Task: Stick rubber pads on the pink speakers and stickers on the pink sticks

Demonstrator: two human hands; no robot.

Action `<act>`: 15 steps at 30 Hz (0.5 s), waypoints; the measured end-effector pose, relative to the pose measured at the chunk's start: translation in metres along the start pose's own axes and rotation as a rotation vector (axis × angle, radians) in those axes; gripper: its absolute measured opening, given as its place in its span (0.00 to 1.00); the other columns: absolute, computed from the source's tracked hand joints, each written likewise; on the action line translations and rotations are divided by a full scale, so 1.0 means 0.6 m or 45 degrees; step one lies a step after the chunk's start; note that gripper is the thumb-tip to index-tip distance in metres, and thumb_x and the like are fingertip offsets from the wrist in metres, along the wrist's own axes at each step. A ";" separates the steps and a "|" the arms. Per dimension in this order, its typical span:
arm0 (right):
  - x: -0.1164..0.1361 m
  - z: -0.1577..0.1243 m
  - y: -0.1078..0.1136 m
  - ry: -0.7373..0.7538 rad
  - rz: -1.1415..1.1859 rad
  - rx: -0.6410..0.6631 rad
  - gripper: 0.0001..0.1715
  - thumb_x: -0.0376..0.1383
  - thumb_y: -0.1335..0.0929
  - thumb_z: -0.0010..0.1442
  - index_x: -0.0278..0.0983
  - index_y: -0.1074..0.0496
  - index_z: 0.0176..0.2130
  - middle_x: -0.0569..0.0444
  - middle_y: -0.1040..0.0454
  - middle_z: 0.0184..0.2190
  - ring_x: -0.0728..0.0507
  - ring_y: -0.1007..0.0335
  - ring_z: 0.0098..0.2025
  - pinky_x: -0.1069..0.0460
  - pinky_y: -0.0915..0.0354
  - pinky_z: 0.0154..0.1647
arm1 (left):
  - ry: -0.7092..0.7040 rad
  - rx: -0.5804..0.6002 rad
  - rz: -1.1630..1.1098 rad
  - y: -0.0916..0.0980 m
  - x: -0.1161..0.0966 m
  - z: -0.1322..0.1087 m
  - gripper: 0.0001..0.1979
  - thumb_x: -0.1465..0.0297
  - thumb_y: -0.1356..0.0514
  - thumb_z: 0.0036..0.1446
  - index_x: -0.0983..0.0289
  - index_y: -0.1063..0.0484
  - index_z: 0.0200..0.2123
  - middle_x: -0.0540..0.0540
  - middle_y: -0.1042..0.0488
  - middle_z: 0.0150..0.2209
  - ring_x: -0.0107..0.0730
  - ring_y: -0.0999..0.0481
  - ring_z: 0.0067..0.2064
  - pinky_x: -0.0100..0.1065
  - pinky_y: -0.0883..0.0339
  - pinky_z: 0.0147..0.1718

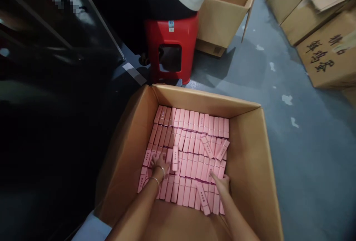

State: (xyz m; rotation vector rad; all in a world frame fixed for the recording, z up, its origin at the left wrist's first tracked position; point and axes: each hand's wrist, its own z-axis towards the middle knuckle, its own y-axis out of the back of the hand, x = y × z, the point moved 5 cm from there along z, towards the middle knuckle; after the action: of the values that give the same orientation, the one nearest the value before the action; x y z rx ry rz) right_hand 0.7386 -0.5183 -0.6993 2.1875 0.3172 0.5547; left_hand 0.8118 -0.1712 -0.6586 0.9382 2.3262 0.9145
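View: head camera, looking down into an open cardboard carton (250, 167) on a blue-grey concrete floor (311, 129)

Pink boxes (189, 167): slim and oblong, lying inside the carton, at its centre, in about four tight rows; too many to count exactly, but plainly well over a hundred by the look of it

Packing: the boxes sit edge to edge, seemingly so that they brace one another and the carton walls keep the rows from sliding

Out of line: four boxes; one stands up beside the left hand (160, 168), two lie crosswise on the rows (207, 147) (222, 150), and one lies slanted (203, 198) just beside the right hand (221, 185)

Left hand: fingers spread downward onto the rows, two bangles (155, 181) on the wrist; no clear clench, and whether it is grasping a box I cannot tell

Right hand: index finger stretched forward, the hand pressed among the boxes; its grip cannot be told either

Carton flaps: folded outward, one flap and three walls in view, leaving the top open to both hands

Nearby: one red plastic stool (171, 44), one open carton (222, 15) behind it, and stacked cartons with black hand-lettered characters (325, 52) at the upper right
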 end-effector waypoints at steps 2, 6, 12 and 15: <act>-0.003 -0.002 0.003 -0.044 -0.033 0.033 0.21 0.42 0.34 0.62 0.36 0.35 0.52 0.48 0.32 0.50 0.40 0.31 0.47 0.41 0.33 0.46 | -0.063 0.003 0.005 -0.016 -0.016 -0.016 0.22 0.65 0.38 0.52 0.63 0.35 0.50 0.59 0.46 0.61 0.50 0.43 0.59 0.52 0.42 0.53; 0.009 -0.016 0.009 0.008 -0.055 0.138 0.20 0.41 0.34 0.63 0.35 0.34 0.51 0.48 0.31 0.49 0.41 0.31 0.46 0.43 0.32 0.45 | -0.163 0.032 -0.025 -0.045 -0.042 -0.043 0.26 0.68 0.39 0.53 0.62 0.40 0.55 0.60 0.43 0.59 0.48 0.41 0.58 0.51 0.41 0.52; 0.053 -0.040 -0.013 0.140 -0.203 0.262 0.15 0.38 0.34 0.62 0.36 0.32 0.48 0.49 0.33 0.52 0.40 0.33 0.49 0.41 0.34 0.48 | -0.091 0.114 -0.097 -0.051 -0.052 -0.043 0.30 0.67 0.37 0.52 0.63 0.43 0.58 0.61 0.40 0.57 0.47 0.38 0.56 0.50 0.40 0.51; 0.063 -0.048 -0.007 0.171 -0.257 0.252 0.14 0.38 0.34 0.62 0.37 0.32 0.48 0.48 0.34 0.53 0.40 0.35 0.51 0.40 0.37 0.50 | -0.066 0.148 -0.155 -0.038 -0.052 -0.037 0.30 0.65 0.38 0.53 0.63 0.43 0.58 0.61 0.39 0.56 0.46 0.36 0.55 0.50 0.39 0.51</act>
State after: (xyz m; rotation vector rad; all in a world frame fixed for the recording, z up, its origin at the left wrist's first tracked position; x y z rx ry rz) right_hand 0.7570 -0.4812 -0.6762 2.2770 0.6824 0.5784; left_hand 0.8088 -0.2153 -0.6552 0.8445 2.3842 0.7047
